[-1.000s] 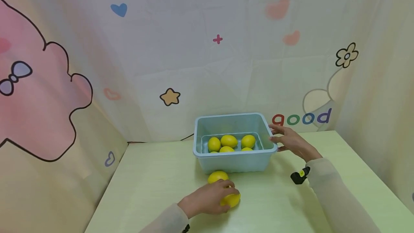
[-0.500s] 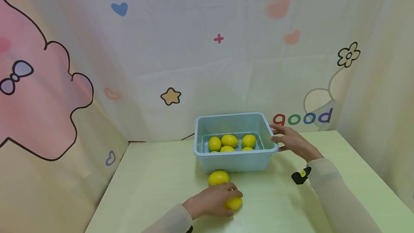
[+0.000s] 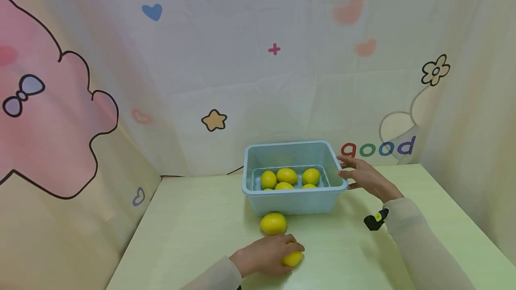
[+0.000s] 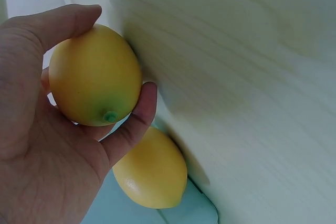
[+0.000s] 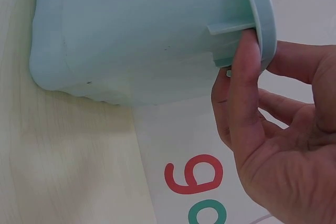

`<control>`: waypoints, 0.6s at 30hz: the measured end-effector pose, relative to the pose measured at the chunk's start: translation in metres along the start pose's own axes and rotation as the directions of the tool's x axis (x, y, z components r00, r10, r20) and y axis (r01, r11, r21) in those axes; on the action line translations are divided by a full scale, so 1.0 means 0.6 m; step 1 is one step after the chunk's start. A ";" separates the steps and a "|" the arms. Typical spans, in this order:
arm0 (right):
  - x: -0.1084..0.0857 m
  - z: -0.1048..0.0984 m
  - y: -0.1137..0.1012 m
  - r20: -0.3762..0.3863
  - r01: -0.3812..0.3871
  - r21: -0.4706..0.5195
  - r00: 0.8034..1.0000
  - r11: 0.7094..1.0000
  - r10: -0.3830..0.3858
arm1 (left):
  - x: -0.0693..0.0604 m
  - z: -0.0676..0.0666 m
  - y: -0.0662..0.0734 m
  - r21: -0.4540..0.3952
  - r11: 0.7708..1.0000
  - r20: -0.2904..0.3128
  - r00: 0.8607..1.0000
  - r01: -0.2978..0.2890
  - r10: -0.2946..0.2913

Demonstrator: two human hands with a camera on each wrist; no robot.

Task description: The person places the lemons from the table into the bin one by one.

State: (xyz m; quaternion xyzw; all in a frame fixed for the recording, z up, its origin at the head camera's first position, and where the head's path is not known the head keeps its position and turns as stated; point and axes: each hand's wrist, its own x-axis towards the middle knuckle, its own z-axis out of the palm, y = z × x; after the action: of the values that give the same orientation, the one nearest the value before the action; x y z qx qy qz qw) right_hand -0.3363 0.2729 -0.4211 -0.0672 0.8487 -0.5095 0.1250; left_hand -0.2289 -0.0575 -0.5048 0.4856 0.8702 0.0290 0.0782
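My left hand (image 3: 268, 255) has its thumb and fingers curled round a yellow lemon (image 4: 95, 77), whose green stem end shows in the left wrist view. Just beyond that hand, a second lemon (image 3: 273, 223) lies on the table in front of a light blue plastic bin (image 3: 294, 201). Several lemons (image 3: 286, 176) sit on the bin's floor, the nearest ones partly hidden by its front wall. At the bin's right end, my right hand (image 3: 371, 179) grips the rim, fingertips tucked under the lip (image 5: 265, 19) and thumb on the other side.
The pale wood-grain table (image 3: 193, 218) runs back to a cartoon-printed curtain (image 3: 242, 79), close behind the bin. More curtain hangs at the left and right sides. A black wrist camera (image 3: 376, 219) sits on the right sleeve.
My left hand has moved slightly toward me and right with its lemon, leaving the second lemon in fuller view. The right hand stays at the bin's rim.
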 end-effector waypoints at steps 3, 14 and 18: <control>0.000 -0.001 0.000 0.004 0.007 0.002 1.000 1.000 -0.007 | -0.001 -0.001 0.001 0.008 1.000 -0.005 1.000 -0.010 0.010; -0.001 0.000 0.001 0.009 0.012 0.005 1.000 1.000 -0.012 | -0.006 -0.009 0.005 0.053 0.999 -0.022 1.000 -0.012 0.014; -0.001 0.000 -0.001 0.006 0.010 -0.003 1.000 1.000 -0.010 | -0.006 -0.022 0.006 0.064 0.998 -0.028 1.000 -0.001 0.003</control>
State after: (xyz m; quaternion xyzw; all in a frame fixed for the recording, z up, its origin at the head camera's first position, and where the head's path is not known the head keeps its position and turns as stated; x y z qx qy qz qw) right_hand -0.3358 0.2726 -0.4207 -0.0732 0.8488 -0.5085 0.1250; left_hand -0.2260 -0.0582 -0.4911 0.4883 0.8712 0.0081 0.0504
